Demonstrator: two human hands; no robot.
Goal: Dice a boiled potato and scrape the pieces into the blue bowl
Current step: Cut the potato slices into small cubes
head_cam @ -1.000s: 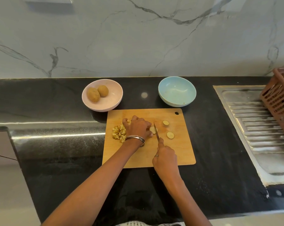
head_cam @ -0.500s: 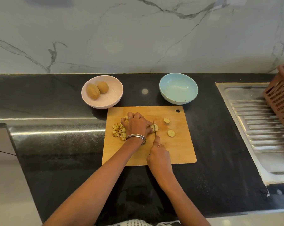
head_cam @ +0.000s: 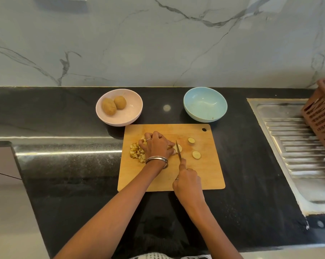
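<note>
Head view: left hand (head_cam: 158, 146) curls over a pale potato piece (head_cam: 177, 148) on the wooden cutting board (head_cam: 204, 174), pinning it. Right hand (head_cam: 187, 181) grips the knife (head_cam: 179, 151), blade against the piece. Diced cubes (head_cam: 136, 151) heaped left; two skin-edged slices (head_cam: 193, 147) lie right. Blue bowl (head_cam: 205, 104) sits behind the board.

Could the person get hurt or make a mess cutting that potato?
Maybe. The left hand grips the pale potato piece right beside the thin metal knife held by the right hand, so a slip could nick the fingers. The heap of small yellow potato cubes sits near the wooden cutting board's left edge and could spill onto the black counter.
</note>
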